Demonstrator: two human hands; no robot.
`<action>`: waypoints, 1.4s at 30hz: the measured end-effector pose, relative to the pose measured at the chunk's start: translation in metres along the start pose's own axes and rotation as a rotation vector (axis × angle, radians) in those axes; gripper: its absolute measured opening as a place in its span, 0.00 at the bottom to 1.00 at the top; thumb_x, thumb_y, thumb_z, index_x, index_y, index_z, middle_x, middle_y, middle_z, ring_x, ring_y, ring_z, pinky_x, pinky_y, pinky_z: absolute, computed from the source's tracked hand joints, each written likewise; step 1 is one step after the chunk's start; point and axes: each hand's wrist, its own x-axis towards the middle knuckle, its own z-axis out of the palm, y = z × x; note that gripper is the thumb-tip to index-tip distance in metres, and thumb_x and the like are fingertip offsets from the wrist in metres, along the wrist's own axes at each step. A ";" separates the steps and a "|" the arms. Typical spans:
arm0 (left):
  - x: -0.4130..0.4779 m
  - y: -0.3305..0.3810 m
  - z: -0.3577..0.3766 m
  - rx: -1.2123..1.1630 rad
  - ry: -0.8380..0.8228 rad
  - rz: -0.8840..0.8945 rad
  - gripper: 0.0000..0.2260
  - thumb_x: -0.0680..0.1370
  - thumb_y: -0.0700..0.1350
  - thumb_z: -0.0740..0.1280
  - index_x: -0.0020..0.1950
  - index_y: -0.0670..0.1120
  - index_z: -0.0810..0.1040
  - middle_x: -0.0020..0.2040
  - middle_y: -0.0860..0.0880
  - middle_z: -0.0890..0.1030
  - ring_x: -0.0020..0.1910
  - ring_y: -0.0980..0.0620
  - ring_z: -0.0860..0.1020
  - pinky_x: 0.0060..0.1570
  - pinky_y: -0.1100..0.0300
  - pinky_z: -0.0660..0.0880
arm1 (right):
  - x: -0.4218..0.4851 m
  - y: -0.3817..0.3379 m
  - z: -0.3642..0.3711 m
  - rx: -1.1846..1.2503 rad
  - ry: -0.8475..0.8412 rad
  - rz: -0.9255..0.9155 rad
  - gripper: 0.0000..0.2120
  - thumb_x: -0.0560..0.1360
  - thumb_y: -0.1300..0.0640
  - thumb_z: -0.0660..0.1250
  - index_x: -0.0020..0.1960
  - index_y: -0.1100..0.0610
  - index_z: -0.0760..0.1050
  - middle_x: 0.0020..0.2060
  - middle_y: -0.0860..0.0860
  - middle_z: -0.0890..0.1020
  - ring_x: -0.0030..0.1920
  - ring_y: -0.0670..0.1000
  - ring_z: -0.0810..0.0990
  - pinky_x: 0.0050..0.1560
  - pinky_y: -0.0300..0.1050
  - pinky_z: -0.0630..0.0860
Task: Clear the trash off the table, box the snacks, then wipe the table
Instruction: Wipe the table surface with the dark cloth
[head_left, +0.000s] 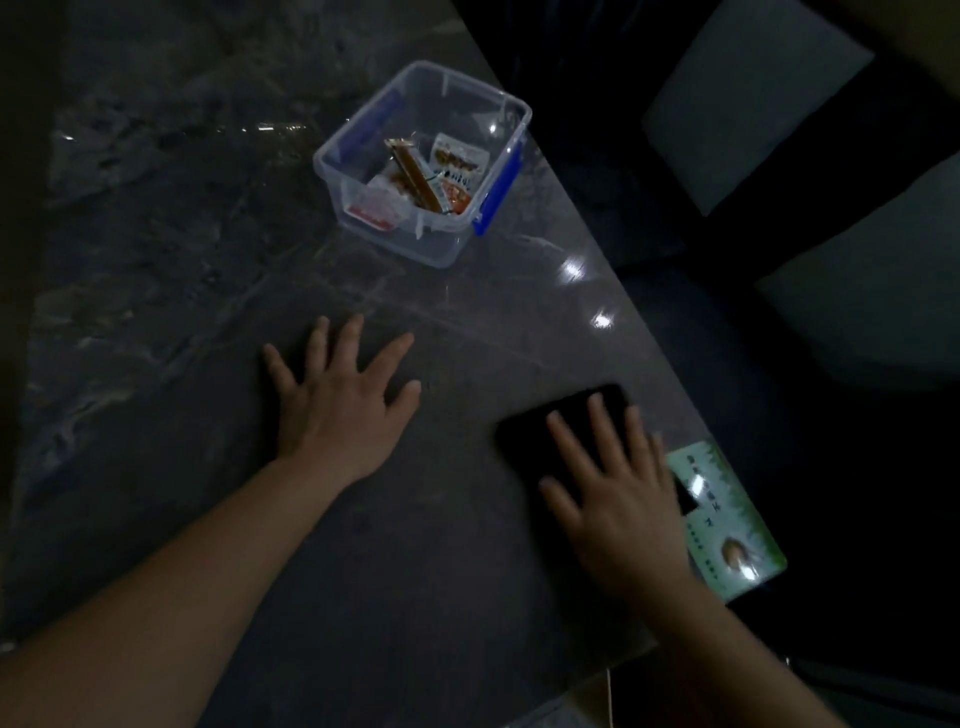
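A clear plastic box (441, 244) with blue latches stands near the table's far right edge; several snack packets (426, 176) lie inside it. My left hand (343, 400) rests flat on the dark marble table (156, 312), fingers spread, holding nothing. My right hand (618, 499) presses flat on a dark cloth (530, 431) lying on the table near the right edge. The fingers lie spread over the cloth rather than curled around it.
A green tissue pack (737, 540) lies at the table's right edge, just right of my right hand. Grey chair cushions (753, 104) sit beyond the table edge on the right. The room is dim.
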 end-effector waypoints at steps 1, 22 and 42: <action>0.001 0.003 0.005 0.027 0.010 -0.009 0.27 0.77 0.69 0.44 0.76 0.67 0.52 0.81 0.47 0.54 0.79 0.40 0.48 0.70 0.25 0.44 | 0.026 0.006 -0.005 0.053 -0.015 0.161 0.32 0.75 0.27 0.36 0.78 0.32 0.37 0.82 0.50 0.41 0.80 0.60 0.36 0.79 0.61 0.40; 0.000 0.009 0.002 0.084 0.032 -0.046 0.28 0.75 0.68 0.53 0.75 0.67 0.57 0.80 0.47 0.60 0.78 0.40 0.56 0.71 0.28 0.50 | 0.189 0.016 -0.024 0.078 -0.021 0.096 0.31 0.78 0.29 0.42 0.78 0.33 0.40 0.82 0.48 0.41 0.80 0.60 0.37 0.78 0.63 0.38; 0.010 -0.005 -0.031 -0.210 -0.223 -0.129 0.33 0.73 0.66 0.57 0.77 0.63 0.53 0.81 0.57 0.54 0.80 0.51 0.47 0.76 0.38 0.38 | 0.193 -0.002 -0.068 0.176 -0.212 0.143 0.33 0.80 0.32 0.50 0.81 0.41 0.49 0.82 0.52 0.46 0.80 0.62 0.43 0.78 0.63 0.44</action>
